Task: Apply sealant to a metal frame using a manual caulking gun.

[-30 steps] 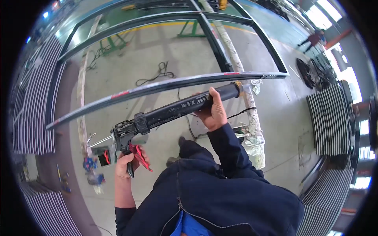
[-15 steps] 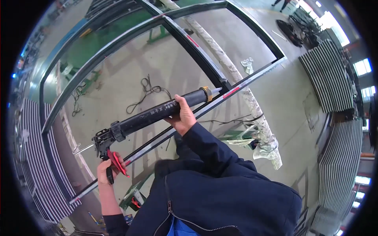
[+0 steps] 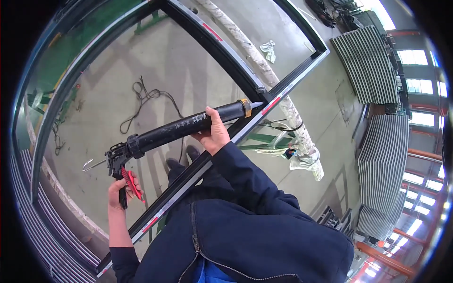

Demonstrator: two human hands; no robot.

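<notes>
A long black caulking gun [image 3: 173, 132] lies slantwise across the view, with a yellow-orange collar and a pale nozzle [image 3: 256, 104] at its far right end. My left hand [image 3: 120, 189] is closed round its handle, by the red trigger. My right hand [image 3: 215, 134] grips the barrel from below, thumb on top. The nozzle tip is at the joint where a black crossbar [image 3: 222, 54] meets the near rail [image 3: 188, 178] of a large dark frame; whether it touches cannot be made out. A thin hooked metal rod sticks out behind the handle.
A plastic-wrapped beam [image 3: 296, 120] and green stands [image 3: 266, 140] are under the frame. A black cable [image 3: 153, 93] lies coiled on the floor, a crumpled white cloth [image 3: 268, 51] beyond. Stacks of long profiles [image 3: 383, 165] stand at the right, with more at the far left.
The view has shifted, so the frame and floor sit further left and higher. The caulking gun remains in both hands, its nozzle now closer to the joint.
</notes>
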